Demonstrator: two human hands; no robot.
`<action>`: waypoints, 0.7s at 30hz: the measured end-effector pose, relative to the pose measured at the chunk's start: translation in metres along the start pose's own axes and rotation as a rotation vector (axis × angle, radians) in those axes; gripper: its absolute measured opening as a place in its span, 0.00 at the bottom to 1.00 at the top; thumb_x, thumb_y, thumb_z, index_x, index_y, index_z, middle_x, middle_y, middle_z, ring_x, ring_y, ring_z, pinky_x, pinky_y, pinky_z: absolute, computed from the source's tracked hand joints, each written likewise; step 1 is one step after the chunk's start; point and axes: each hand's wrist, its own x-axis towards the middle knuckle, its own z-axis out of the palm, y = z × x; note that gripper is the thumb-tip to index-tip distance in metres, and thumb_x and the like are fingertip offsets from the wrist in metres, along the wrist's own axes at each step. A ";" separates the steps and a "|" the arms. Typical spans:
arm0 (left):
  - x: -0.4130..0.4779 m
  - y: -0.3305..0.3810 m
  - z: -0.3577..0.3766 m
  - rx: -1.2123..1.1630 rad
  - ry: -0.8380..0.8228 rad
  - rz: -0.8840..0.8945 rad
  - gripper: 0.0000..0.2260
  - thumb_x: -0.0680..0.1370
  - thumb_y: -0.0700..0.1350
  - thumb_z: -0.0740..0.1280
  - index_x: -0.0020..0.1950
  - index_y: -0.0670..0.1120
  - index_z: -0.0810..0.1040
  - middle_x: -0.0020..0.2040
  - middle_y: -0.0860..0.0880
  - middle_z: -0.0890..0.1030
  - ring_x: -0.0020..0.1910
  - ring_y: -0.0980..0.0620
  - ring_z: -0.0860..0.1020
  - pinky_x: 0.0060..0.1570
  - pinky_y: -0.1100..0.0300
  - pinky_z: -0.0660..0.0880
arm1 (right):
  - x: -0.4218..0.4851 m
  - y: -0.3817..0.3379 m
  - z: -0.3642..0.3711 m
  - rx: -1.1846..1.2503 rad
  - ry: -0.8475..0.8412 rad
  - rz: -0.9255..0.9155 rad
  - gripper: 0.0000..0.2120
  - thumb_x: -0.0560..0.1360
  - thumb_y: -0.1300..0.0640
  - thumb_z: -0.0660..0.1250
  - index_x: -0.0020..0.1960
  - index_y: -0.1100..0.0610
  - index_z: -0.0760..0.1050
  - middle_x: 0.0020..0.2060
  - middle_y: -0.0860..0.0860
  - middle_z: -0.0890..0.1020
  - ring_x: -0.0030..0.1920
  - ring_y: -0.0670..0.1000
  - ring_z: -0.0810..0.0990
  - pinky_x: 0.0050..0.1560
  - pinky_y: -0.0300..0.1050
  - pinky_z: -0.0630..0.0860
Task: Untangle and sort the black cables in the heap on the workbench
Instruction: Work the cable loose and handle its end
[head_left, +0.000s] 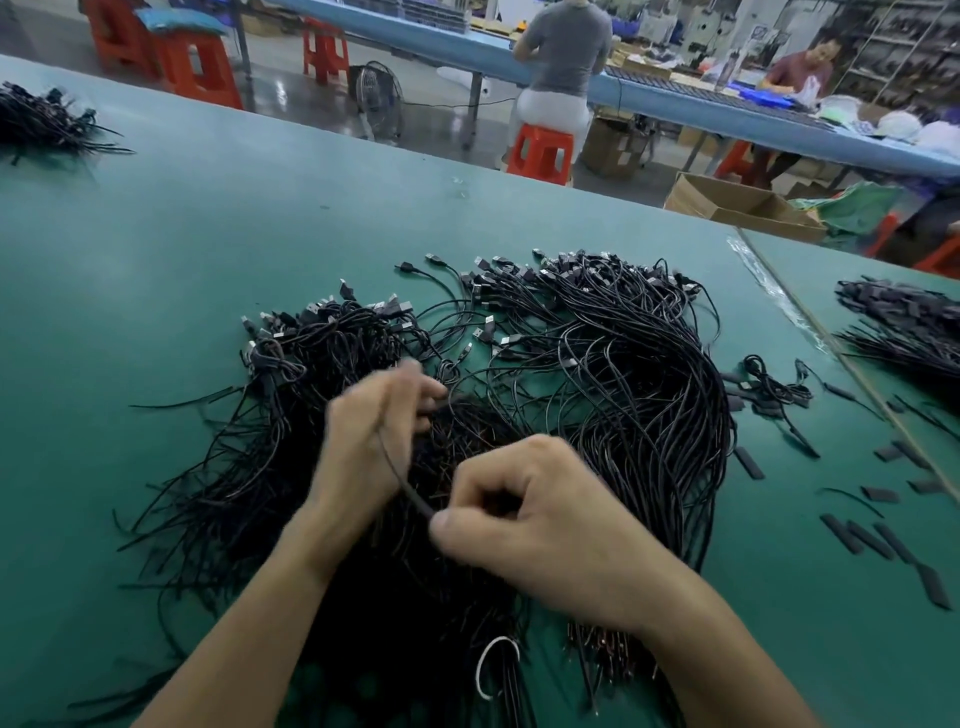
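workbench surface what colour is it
The workbench surface is teal green, best in head view.

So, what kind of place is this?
Probably a factory assembly floor: heaped black USB cables on a green workbench, a long blue worktable with workers, red plastic stools.

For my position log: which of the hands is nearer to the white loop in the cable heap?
Right. The right hand lies just beyond the white loop; the left hand is farther away, up and to the left.
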 end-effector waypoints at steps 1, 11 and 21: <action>0.005 0.000 -0.006 -0.071 0.145 -0.037 0.21 0.82 0.59 0.55 0.43 0.49 0.81 0.46 0.50 0.83 0.46 0.54 0.83 0.48 0.53 0.82 | 0.001 0.007 -0.005 -0.046 0.091 0.043 0.13 0.71 0.54 0.69 0.29 0.51 0.74 0.23 0.44 0.73 0.24 0.40 0.68 0.25 0.36 0.66; 0.010 0.011 -0.027 0.252 0.357 0.223 0.21 0.78 0.51 0.70 0.32 0.54 0.61 0.25 0.53 0.64 0.23 0.57 0.65 0.26 0.68 0.62 | 0.009 0.076 -0.049 -0.878 0.438 0.589 0.12 0.82 0.49 0.60 0.56 0.54 0.78 0.55 0.54 0.78 0.55 0.54 0.76 0.54 0.49 0.74; -0.011 0.023 0.003 0.644 -0.312 0.220 0.10 0.76 0.59 0.61 0.42 0.53 0.69 0.35 0.56 0.77 0.35 0.48 0.78 0.32 0.56 0.67 | 0.014 0.049 -0.019 -0.444 0.133 -0.025 0.20 0.81 0.45 0.63 0.72 0.44 0.68 0.62 0.41 0.79 0.67 0.41 0.70 0.76 0.40 0.57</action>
